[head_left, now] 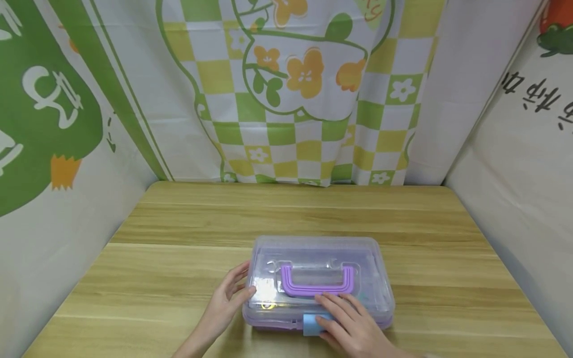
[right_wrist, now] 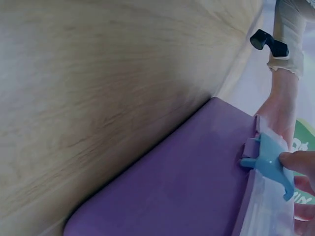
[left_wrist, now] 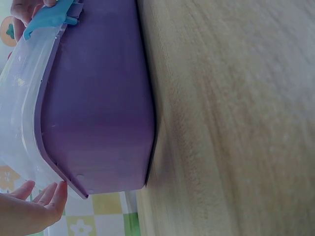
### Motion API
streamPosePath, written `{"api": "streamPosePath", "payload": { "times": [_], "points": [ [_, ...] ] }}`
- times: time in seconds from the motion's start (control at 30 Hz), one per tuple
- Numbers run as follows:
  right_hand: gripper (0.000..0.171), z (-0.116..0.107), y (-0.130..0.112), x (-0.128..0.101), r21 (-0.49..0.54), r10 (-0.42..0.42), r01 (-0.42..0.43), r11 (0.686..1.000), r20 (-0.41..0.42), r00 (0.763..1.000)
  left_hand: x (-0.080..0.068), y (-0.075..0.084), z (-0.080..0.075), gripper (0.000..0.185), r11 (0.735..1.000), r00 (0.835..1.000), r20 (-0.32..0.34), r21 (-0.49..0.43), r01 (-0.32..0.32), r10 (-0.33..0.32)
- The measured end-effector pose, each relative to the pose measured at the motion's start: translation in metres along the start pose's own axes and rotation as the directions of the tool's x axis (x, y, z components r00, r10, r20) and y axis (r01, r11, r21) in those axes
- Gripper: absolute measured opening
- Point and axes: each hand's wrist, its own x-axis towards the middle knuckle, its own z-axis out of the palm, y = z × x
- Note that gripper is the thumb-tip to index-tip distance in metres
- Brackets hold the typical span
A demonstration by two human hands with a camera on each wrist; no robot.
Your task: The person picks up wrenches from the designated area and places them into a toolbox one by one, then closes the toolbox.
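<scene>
A storage box (head_left: 313, 248) with a clear lid and a purple base stands closed on the table. Its purple carry handle (head_left: 318, 290) lies flat on the lid. Against the box's left side rests my left hand (head_left: 226, 296), thumb at the lid's edge; the left wrist view shows its fingertips touching the lid's rim. My right hand (head_left: 351, 325) is at the front, touching the blue latch (right_wrist: 269, 160), with other fingers reaching onto the lid by the handle. What the box contains is hard to make out through the lid.
The wood-grain table (head_left: 179, 223) extends around the box on all sides. A patterned curtain (head_left: 291, 139) hangs along the back edge. Printed cloth walls (head_left: 515, 199) border the left and right.
</scene>
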Motion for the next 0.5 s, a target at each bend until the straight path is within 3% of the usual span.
{"api": "streamPosePath", "payload": {
  "times": [0.5],
  "points": [
    [0.033,0.0061,-0.0058,-0.006,-0.053,0.072,-0.069,0.996,0.059,0.996,0.0,0.0008,0.0007,0.051,1.0,1.0,-0.005,0.013,-0.012,0.012]
  ]
}}
